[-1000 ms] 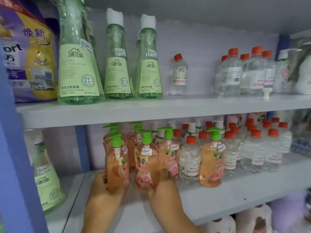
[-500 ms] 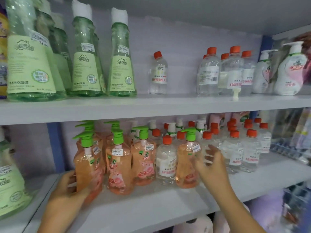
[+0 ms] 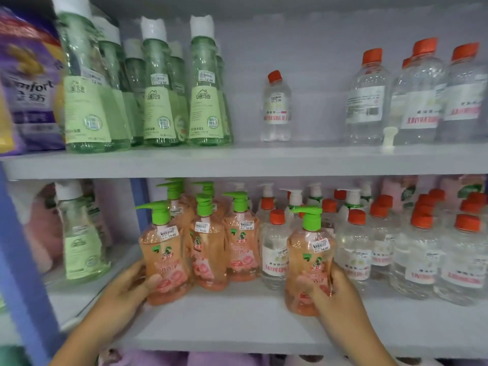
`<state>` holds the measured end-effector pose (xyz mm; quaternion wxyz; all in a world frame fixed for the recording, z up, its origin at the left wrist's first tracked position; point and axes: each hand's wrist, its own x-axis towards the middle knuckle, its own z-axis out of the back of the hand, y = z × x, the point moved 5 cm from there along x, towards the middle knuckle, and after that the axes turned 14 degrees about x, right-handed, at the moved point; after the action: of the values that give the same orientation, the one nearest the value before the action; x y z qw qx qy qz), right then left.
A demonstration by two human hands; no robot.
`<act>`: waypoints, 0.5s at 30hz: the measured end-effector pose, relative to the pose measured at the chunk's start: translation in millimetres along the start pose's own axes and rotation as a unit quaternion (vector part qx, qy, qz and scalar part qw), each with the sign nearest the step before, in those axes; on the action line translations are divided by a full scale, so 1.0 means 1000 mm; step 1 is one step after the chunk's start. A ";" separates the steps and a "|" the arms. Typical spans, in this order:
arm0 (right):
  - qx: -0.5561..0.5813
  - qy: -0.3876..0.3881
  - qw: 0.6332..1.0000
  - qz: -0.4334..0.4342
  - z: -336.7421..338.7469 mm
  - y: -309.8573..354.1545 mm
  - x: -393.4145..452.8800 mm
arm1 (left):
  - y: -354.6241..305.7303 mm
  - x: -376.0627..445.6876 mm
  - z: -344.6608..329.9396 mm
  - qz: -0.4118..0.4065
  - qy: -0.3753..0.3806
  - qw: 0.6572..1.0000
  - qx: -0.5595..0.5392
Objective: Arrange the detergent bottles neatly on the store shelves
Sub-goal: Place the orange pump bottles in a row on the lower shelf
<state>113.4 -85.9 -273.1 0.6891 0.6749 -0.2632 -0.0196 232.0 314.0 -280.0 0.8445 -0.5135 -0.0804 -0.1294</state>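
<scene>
Peach pump bottle (image 3: 308,262) with green pump head stands at the front edge of the lower shelf (image 3: 237,328), ahead of the clear red-capped bottles (image 3: 355,249); right hand (image 3: 330,289) wraps its base, fingers and thumb curled round it. Left hand (image 3: 129,283) grips a second peach pump bottle (image 3: 165,256) at the left end of its row, thumb across the front. More peach bottles (image 3: 208,247) stand between. Upper shelf (image 3: 237,161) carries tall green bottles (image 3: 206,93), a small clear bottle (image 3: 276,107) alone, and a purple softener bag (image 3: 29,85) far left.
</scene>
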 end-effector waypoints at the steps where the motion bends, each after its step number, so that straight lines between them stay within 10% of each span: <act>1: -0.006 0.011 1.000 -0.002 -0.004 0.002 0.000 | -0.003 -0.010 0.000 0.003 0.005 1.000 0.000; 8: -0.031 0.019 0.999 0.014 -0.053 -0.001 -0.007 | -0.026 -0.043 -0.029 -0.002 0.080 0.997 -0.015; 15: -0.138 -0.196 0.963 0.122 -0.060 0.009 -0.035 | -0.035 -0.017 -0.005 -0.054 0.073 0.996 -0.018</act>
<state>103.7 -17.1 -273.3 0.7081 0.5186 -0.4680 -0.1030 204.7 296.8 -256.7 0.8304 -0.5128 -0.0438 -0.2132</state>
